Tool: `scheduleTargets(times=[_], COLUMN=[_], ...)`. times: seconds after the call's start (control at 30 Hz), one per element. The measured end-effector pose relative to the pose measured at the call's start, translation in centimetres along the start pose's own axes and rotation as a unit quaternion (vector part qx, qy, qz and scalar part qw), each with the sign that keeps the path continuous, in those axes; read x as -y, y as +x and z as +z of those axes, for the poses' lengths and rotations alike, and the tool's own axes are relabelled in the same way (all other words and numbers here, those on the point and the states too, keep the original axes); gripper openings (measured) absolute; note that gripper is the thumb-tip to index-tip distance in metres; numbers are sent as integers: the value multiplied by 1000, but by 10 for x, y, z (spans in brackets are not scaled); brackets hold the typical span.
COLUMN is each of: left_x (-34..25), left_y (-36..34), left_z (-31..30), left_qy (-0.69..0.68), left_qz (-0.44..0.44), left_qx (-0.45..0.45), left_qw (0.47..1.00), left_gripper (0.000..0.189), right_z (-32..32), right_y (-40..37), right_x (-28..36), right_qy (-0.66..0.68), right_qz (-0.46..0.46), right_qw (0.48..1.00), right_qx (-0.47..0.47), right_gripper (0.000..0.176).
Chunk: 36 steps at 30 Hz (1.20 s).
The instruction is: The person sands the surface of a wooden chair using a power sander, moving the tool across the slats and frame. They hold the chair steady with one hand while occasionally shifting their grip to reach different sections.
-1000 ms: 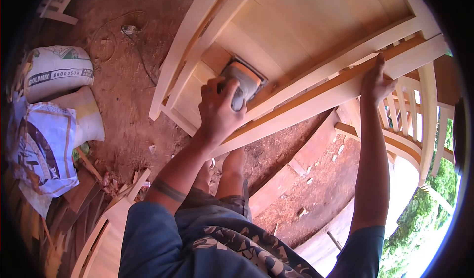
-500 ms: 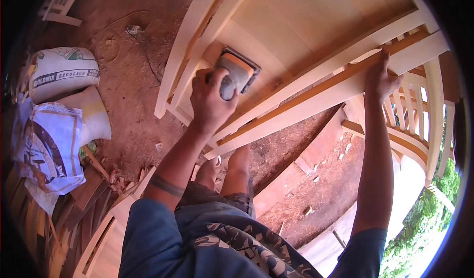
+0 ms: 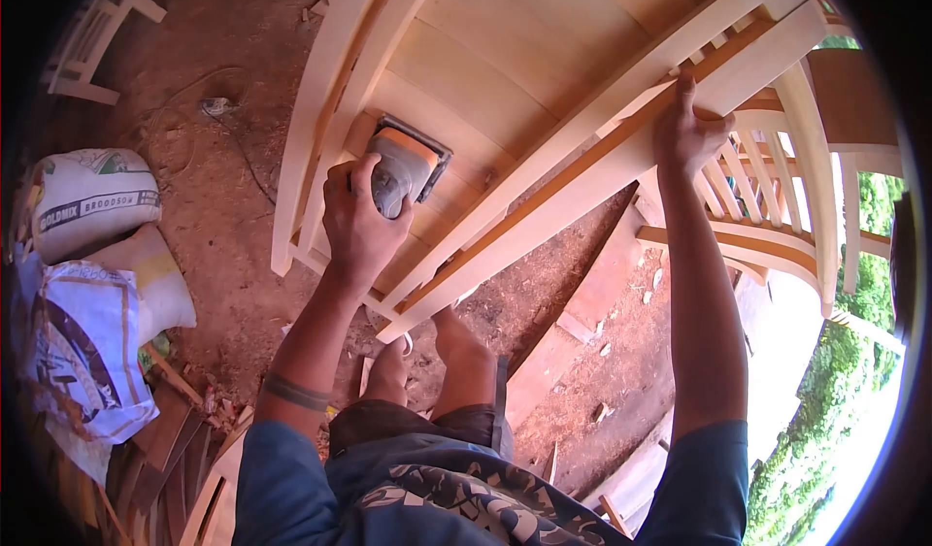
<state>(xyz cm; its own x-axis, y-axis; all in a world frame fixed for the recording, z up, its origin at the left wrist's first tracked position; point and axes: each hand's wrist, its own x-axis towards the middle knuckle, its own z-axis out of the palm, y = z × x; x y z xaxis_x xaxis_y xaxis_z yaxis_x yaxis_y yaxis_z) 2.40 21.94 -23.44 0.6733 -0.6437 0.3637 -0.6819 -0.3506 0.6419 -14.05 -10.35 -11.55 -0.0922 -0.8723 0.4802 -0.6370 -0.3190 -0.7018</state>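
Note:
My left hand [image 3: 367, 224] is closed around a grey and orange sander [image 3: 406, 165] with a flat black square base. The base lies against a pale wooden panel [image 3: 476, 72], near its lower left corner. My right hand [image 3: 691, 133] grips the long wooden rail [image 3: 573, 214] along the near side of the same framed piece, its thumb over the upper edge. Narrow slats show between this rail and the parallel one beside the panel. Part of the sander's grip is hidden under my left fingers.
Filled sacks [image 3: 95, 201] and a printed bag [image 3: 92, 347] stand at left, above scrap boards [image 3: 180, 449]. A curved slatted wooden piece [image 3: 767, 182] is at right. A cord [image 3: 250, 163] lies on the dirt floor [image 3: 218, 51]. Another small frame [image 3: 97, 36] is at upper left.
The whole view has shifted and turned slightly, so the frame and both hands appear farther left. The sander stays in the same corner of the panel; both grips are kept.

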Motion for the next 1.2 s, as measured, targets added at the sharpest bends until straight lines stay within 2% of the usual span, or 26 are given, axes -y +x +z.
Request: scheduleTargets(times=[0.07,0.1,0.13,0.23,0.27,0.3,0.33,0.37,0.4,0.5,0.63,0.7,0.77,0.87,0.97,1.1,1.13,1.2], left_x=[12,17,21,17,16,9,-1,-6,-5,-23,-32,-31,-31,-49,-49,-24,-20,-13], left_y=[-11,-25,-42,-59,-60,-52,-36,-26,-25,15,3,-11,-8,36,52,-4,-15,-15], left_z=[1,3,6,13,15,14,10,9,11,7,10,13,19,16,12,14,14,15], left_qy=[17,13,8,-7,-11,-12,-12,-11,-14,-25,-42,-54,-55,-51,-77,-77,-74,-58], left_qz=[-45,-32,-21,9,17,15,13,10,16,1,8,22,23,-5,11,-22,-42,-16], left_qx=[8,5,5,3,5,4,0,-4,-2,-23,-36,-20,-57,-112,-105,-38,-38,-56], left_qw=[999,999,1000,1000,1000,1000,1000,1000,1000,999,998,998,997,992,991,996,996,997], left_gripper=[66,65,65,66,66,66,66,66,67,66,73,71,73,74,78,79,77,76], right_z=[4,4,-2,-6,-11,-14,-13,-22,-20,-24,-24,-22,-18,-19,-23,-21,-23,-22], right_y=[-2,-1,-6,-16,-28,-40,-47,-61,-61,-78,-78,-79,-81,-79,-80,-79,-82,-89], right_x=[-9,-9,6,3,1,-14,-30,-25,-22,-24,-22,-24,-26,-29,-30,-29,-31,-33], right_qy=[-58,-86,-60,-176,-202,-192,-159,-217,-219,-208,-189,-185,-185,-191,-196,-191,-192,-196], right_qz=[-93,-141,-110,-378,-437,-463,-535,-533,-537,-587,-572,-583,-588,-592,-587,-591,-590,-585], right_qw=[993,984,992,908,876,864,823,788,789,732,745,748,749,739,737,734,727,719], right_qx=[-42,-65,-11,-42,-7,53,102,221,203,277,285,259,241,258,273,275,293,319], right_gripper=[99,103,101,91,81,69,60,55,52,50,45,44,45,47,48,52,54,59])
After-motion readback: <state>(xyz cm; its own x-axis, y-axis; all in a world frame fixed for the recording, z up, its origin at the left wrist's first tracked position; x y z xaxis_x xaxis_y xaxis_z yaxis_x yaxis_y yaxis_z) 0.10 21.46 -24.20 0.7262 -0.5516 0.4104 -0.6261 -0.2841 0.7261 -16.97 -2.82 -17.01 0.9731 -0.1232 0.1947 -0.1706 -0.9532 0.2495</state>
